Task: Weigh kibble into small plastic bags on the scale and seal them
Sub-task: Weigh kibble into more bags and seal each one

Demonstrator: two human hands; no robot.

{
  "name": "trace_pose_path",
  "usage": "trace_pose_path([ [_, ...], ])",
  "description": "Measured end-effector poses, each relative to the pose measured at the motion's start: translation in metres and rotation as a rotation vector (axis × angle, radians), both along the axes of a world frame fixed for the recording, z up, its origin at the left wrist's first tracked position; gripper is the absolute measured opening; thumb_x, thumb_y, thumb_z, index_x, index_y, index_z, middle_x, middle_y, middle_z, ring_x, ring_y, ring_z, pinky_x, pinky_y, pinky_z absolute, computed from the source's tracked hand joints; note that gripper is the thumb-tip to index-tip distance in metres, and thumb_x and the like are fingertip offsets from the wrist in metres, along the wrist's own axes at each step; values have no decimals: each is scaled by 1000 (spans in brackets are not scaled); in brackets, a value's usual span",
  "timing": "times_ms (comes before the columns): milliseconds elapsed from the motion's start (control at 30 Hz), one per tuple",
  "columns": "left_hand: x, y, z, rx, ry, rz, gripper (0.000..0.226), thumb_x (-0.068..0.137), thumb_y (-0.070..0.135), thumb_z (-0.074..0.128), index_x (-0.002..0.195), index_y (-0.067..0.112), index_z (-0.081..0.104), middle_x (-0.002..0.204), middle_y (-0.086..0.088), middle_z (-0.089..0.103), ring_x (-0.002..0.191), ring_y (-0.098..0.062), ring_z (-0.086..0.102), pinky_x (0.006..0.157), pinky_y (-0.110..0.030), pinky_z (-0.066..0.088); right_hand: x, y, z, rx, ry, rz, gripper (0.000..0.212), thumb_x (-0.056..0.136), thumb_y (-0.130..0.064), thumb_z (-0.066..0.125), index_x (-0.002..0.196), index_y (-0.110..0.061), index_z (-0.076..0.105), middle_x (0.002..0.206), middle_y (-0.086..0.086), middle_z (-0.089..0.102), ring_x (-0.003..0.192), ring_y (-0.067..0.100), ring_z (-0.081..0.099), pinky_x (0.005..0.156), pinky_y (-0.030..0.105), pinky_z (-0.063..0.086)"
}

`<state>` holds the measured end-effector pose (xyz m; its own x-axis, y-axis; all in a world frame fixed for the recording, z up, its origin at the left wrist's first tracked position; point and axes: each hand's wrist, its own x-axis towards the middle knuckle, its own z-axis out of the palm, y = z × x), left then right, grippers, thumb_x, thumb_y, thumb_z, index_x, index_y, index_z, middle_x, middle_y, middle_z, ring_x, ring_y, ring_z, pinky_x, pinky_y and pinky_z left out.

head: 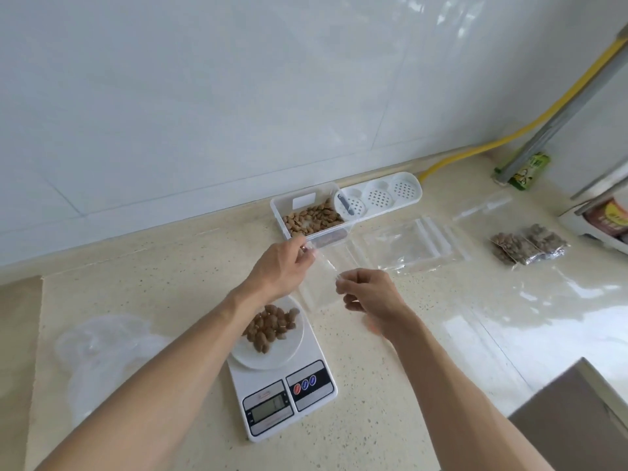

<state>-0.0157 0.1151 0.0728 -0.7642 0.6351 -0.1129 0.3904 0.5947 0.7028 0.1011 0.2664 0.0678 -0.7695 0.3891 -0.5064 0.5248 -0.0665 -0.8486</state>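
Small clear plastic zip bag [321, 283], empty, held above the speckled beige stone worktop [373, 385] just beyond the scale; left hand [277, 270] pinches its far-left top corner and right hand [368, 295] pinches its near-right edge, both with fingers curled on the film, apparently to pull the mouth apart for filling. Heap of brown kibble [272, 326] rests on a round white plate [268, 355] on the white digital kitchen scale [282, 396], so the portion seems weighed first and bagged after. Clear rectangular plastic tub [311, 217] of loose kibble stands at the far edge, within reach of either hand. Stack of flat empty zip bags [411, 248] lies right of the tub; two filled bags of kibble [528, 248] lie farther right, well apart, presumably finished. White perforated plastic rack [380, 197] sits against the white tiled wall [204, 96]. Crumpled translucent plastic [98, 355] lies near left. Scale display [268, 412] is too small to read. The bag's outline is faint against the worktop, so whether its seal is already parted cannot be told; the left forearm covers part of the plate
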Motion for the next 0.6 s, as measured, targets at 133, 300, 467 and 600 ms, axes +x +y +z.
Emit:
trace_pose_path([
  [133,4,-15,28,230,-118,78,28,101,31,43,86,9,52,65,-4,56,50,-13,47,53,-36,43,-4,0,24,-137,134,-14,7,88,-11,72,84,-6,68,74,6,63,61,13,54,64,27,50],
  [300,18,-26,51,441,-264,152,25,101,19,48,78,10,53,57,3,53,49,-11,48,55,-29,44,5,-3,46,-169,202,23,13,89,-18,71,79,-10,67,72,3,61,60,11,52,58,23,46],
  [467,29,-28,70,535,-291,92,24,100,12,49,77,8,54,53,4,53,50,-8,48,56,-27,44,16,-5,65,70,323,32,20,90,-16,70,72,-9,65,64,2,58,58,10,47,57,25,41],
  [600,34,-24,80,549,-218,61,24,99,12,50,76,8,54,53,4,56,52,-10,50,58,-31,46,23,-4,78,173,368,30,20,89,-20,71,74,-9,68,68,4,61,62,12,50,62,28,43],
])
